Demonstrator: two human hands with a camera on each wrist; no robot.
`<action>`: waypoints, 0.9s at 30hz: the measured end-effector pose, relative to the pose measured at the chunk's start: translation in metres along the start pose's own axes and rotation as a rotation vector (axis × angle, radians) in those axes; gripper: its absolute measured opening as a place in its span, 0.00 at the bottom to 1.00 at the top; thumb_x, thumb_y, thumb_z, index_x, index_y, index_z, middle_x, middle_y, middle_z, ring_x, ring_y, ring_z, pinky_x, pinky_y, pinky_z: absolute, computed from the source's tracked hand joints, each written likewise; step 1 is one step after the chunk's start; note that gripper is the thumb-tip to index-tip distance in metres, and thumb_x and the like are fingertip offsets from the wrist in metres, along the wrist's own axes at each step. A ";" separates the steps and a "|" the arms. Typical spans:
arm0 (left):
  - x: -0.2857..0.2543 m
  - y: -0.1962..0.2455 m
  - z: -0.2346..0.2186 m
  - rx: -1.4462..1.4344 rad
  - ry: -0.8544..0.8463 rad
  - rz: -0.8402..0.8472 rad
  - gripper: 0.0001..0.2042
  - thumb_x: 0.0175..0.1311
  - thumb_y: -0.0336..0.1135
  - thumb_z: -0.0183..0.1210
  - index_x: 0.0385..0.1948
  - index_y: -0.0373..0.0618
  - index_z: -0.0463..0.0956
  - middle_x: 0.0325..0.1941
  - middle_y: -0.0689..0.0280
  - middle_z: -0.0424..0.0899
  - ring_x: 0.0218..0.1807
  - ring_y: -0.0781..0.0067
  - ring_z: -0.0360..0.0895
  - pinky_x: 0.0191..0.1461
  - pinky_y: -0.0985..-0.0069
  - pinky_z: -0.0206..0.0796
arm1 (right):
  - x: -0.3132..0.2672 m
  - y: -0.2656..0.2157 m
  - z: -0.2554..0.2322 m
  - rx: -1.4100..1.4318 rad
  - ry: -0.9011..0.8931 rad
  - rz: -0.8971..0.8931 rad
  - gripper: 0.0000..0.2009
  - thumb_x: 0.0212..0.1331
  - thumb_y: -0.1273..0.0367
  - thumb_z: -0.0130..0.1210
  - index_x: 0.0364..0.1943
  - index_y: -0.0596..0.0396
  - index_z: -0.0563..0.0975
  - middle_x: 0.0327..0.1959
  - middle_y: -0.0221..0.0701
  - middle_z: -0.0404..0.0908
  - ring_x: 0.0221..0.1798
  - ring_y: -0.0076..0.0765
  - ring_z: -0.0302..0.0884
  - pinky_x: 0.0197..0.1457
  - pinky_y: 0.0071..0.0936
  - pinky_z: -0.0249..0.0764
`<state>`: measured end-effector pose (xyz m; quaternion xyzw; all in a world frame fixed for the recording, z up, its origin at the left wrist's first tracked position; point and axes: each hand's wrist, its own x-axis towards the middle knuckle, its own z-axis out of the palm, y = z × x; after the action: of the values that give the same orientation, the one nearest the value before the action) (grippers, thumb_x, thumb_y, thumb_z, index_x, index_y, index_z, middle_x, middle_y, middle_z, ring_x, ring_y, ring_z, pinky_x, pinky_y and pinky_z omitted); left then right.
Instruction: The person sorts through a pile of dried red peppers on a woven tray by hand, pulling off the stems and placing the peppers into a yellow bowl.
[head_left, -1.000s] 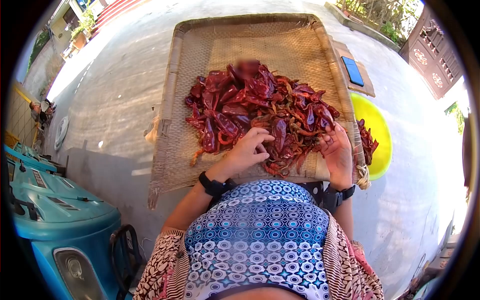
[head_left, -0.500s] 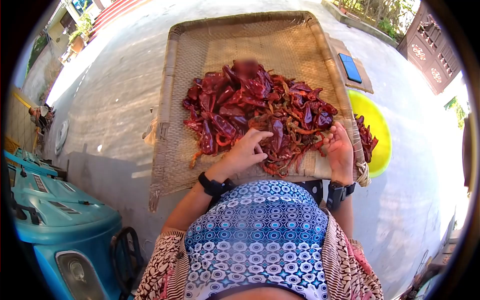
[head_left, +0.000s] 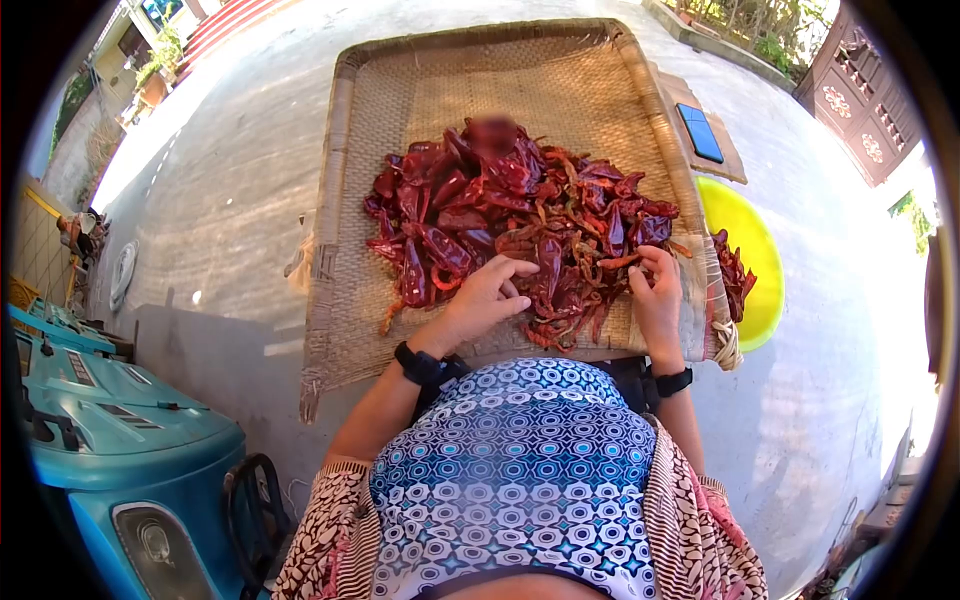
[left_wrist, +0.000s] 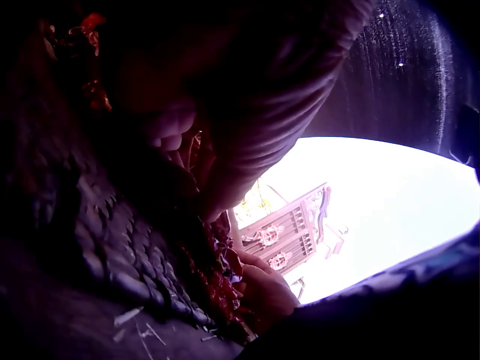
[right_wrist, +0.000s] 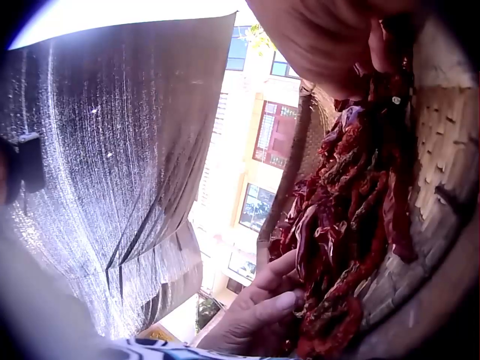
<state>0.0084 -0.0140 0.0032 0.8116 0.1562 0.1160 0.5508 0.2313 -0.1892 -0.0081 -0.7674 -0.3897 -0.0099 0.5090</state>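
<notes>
Left hand (head_left: 488, 298): fingers loosely bent, thumb and index apart, no firm hold visible; index tip at a big dark-red pepper (head_left: 549, 268). That pepper lies between the hands, nearer the left, long axis running roughly away from the body. Pepper pile (head_left: 470, 195) spreads ahead of both hands. Right hand (head_left: 657, 305): fingers bent, thumb close to index, beside a thin orange pepper (head_left: 618, 263) pointing crosswise toward it; can't tell if pinched. Yellow basin (head_left: 765, 300) just right of right hand.
</notes>
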 end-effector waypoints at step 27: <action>0.001 -0.009 -0.002 -0.017 0.011 0.011 0.16 0.63 0.30 0.60 0.53 0.44 0.74 0.48 0.67 0.70 0.41 0.80 0.75 0.46 0.81 0.69 | 0.000 0.006 0.007 -0.026 0.011 -0.064 0.13 0.57 0.74 0.55 0.47 0.57 0.77 0.52 0.38 0.72 0.43 0.35 0.77 0.47 0.27 0.75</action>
<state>0.0075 -0.0085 -0.0047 0.8072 0.1540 0.1246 0.5561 0.2322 -0.1848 -0.0155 -0.7611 -0.4114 -0.0355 0.5002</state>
